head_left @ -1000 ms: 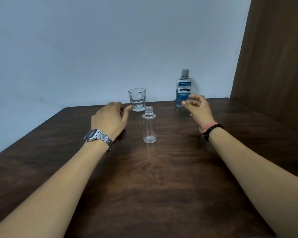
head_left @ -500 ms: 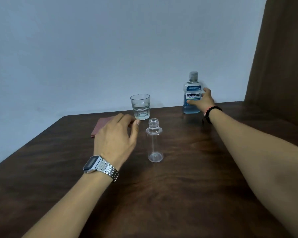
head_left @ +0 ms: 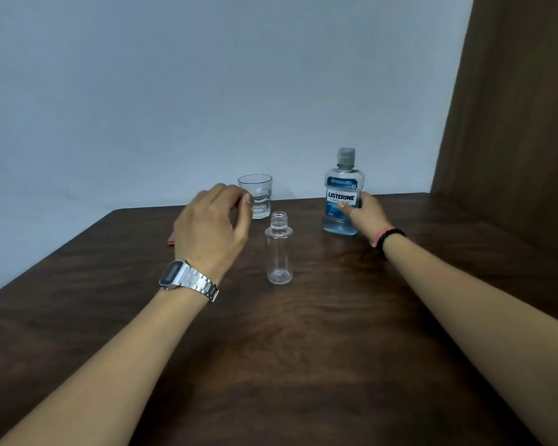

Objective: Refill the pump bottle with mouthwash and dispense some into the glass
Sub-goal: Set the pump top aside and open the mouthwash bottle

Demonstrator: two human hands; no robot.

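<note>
A small clear pump bottle (head_left: pixel 279 252) stands uncapped and empty in the middle of the dark wooden table (head_left: pixel 303 349). Behind it to the left is a clear glass (head_left: pixel 255 201). A blue mouthwash bottle (head_left: pixel 342 188) with a grey cap stands at the back right, and my right hand (head_left: pixel 364 214) is wrapped around its lower right side. My left hand (head_left: pixel 211 226) hovers left of the pump bottle with fingers loosely curled, holding nothing and partly covering the glass's left edge. The pump head is not visible.
A flat pink item (head_left: pixel 171 241) peeks out from behind my left hand on the table. A pale wall rises behind the table, and a brown wooden panel (head_left: pixel 512 123) stands at the right.
My right hand has closed on the mouthwash bottle and drawn it nearer. My left hand stays hovering beside the pump bottle.
</note>
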